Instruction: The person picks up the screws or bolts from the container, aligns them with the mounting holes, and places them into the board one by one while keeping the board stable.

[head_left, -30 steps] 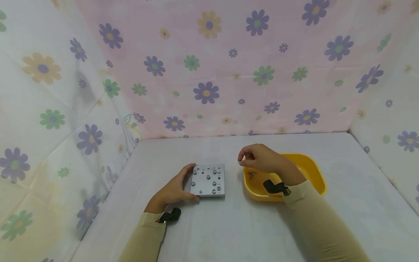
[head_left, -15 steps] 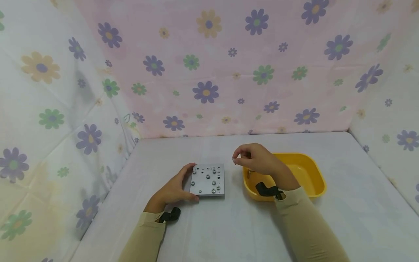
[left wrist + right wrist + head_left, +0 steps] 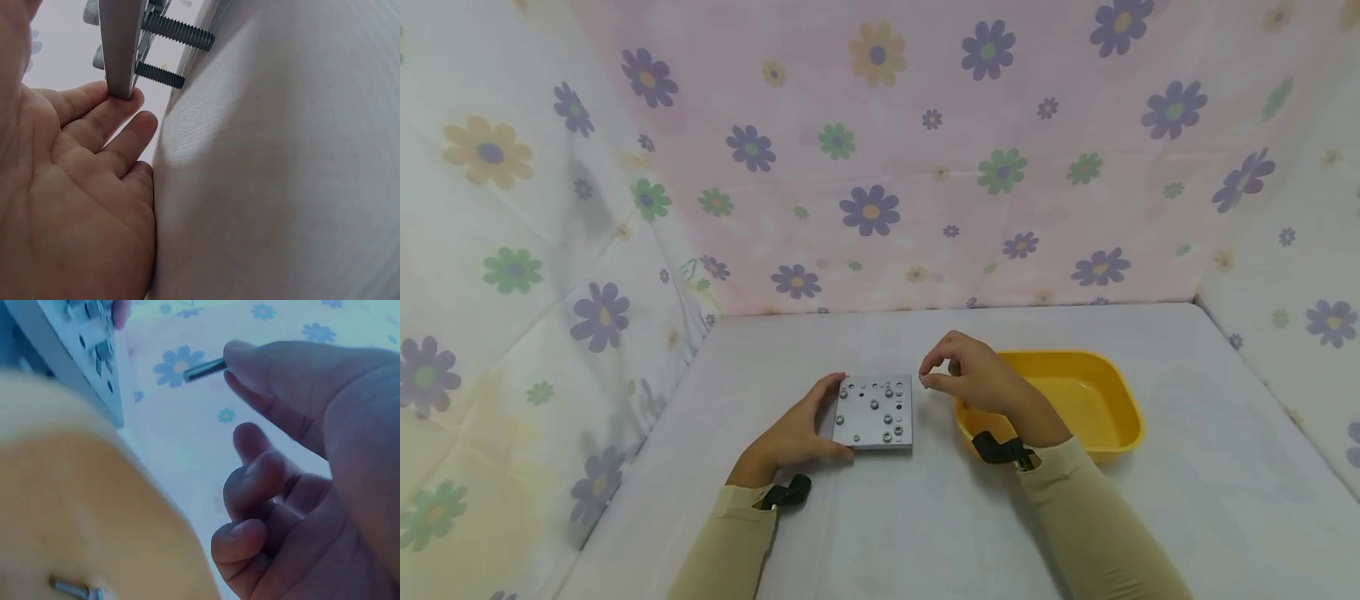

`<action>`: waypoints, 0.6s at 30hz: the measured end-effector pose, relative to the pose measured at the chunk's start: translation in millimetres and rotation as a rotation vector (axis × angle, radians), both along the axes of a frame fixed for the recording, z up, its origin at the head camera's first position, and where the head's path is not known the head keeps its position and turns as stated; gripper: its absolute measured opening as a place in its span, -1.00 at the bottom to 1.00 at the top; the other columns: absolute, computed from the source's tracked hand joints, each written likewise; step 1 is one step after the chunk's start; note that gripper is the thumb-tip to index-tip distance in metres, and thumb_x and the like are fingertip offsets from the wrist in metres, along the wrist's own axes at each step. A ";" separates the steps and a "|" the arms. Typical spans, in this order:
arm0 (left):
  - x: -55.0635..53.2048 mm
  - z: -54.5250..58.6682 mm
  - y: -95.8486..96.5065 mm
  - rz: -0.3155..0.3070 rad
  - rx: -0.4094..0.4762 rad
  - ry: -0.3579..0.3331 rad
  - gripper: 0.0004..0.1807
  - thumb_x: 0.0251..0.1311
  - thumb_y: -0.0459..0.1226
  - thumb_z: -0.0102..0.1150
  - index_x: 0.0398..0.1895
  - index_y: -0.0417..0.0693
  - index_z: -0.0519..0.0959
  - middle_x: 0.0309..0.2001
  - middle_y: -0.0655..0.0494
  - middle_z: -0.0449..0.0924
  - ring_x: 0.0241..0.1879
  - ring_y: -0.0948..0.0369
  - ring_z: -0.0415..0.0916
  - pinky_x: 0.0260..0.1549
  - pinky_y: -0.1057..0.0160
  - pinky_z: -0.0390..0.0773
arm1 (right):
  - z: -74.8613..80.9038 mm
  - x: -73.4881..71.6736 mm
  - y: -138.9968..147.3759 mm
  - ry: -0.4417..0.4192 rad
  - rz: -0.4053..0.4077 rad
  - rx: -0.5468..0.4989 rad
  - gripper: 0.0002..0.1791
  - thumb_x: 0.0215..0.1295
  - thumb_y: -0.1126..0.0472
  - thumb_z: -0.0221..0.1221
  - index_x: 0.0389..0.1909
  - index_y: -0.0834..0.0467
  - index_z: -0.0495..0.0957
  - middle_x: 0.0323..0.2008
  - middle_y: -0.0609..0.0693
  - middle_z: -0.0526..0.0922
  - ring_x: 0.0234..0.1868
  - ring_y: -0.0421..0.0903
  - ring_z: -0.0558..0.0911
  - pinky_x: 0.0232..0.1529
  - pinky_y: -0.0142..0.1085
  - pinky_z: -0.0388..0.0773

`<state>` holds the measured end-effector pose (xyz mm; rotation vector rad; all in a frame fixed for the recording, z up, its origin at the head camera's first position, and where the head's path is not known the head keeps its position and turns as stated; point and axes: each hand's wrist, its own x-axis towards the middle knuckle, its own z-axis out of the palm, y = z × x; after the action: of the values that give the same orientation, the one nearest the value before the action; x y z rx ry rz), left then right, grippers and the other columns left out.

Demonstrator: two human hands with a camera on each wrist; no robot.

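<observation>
A square silver metal plate (image 3: 863,424) carries several socket-head screws and some bare holes. My left hand (image 3: 792,437) grips its left side, thumb at the front edge and a finger at the back corner. In the left wrist view, threaded screw shafts (image 3: 180,32) stick out of the plate's underside, above the white cloth. Just right of the plate, my right hand (image 3: 981,382) pinches a small screw (image 3: 205,370) between thumb and forefinger. Its threaded end points out toward the plate; the fingers hide its head. The other right fingers are loosely curled.
A yellow plastic tray (image 3: 1126,421) stands on the table to the right, partly under my right hand and wrist. One loose screw (image 3: 74,587) lies in it, seen in the right wrist view. Flowered cloth walls (image 3: 917,208) enclose the white table at the back and sides.
My right hand has moved left with the screw, from over the yellow tray to near the plate's right edge. My left hand and the plate have stayed in place.
</observation>
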<state>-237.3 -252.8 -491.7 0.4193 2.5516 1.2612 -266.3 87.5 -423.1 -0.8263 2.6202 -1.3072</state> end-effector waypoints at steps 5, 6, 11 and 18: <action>-0.1 0.3 -0.4 0.002 -0.001 0.001 0.51 -0.40 0.02 0.78 0.67 0.19 -0.03 0.66 0.26 0.01 0.67 0.10 -0.12 0.61 -0.13 -0.12 | -1.6 3.1 -8.2 0.022 -0.013 0.019 -0.94 0.34 0.01 0.38 -0.21 -0.20 0.72 -0.03 -0.03 0.57 -0.22 -0.03 0.48 -0.29 -0.21 0.53; 0.1 0.4 -0.5 0.004 0.001 0.001 0.50 -0.39 0.02 0.78 0.67 0.19 -0.02 0.66 0.25 0.01 0.67 0.09 -0.13 0.60 -0.13 -0.12 | -2.1 3.7 -10.2 0.028 -0.016 0.025 -0.95 0.34 0.00 0.38 -0.21 -0.20 0.73 -0.04 -0.06 0.57 -0.17 -0.03 0.48 -0.23 -0.19 0.52; 0.6 -0.1 -0.3 -0.002 0.008 0.004 0.49 -0.38 0.01 0.78 0.67 0.17 -0.03 0.66 0.23 0.01 0.67 0.08 -0.13 0.60 -0.14 -0.13 | -5.7 7.8 -20.0 -0.003 -0.046 0.055 -0.94 0.34 -0.04 0.38 -0.23 -0.21 0.72 0.00 -0.18 0.55 0.01 -0.08 0.50 -0.02 -0.15 0.56; 1.2 0.1 0.2 -0.005 0.014 0.005 0.48 -0.36 -0.01 0.77 0.67 0.16 -0.02 0.65 0.23 0.03 0.67 0.09 -0.11 0.60 -0.14 -0.12 | -10.4 10.6 -35.8 -0.016 -0.090 0.080 -0.95 0.34 0.06 0.39 -0.29 -0.18 0.71 0.12 -0.16 0.51 0.19 -0.03 0.51 0.34 -0.02 0.47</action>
<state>-236.2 -252.6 -491.7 0.4327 2.5455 1.2791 -255.7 51.7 -433.5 -0.6918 2.7063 -1.2150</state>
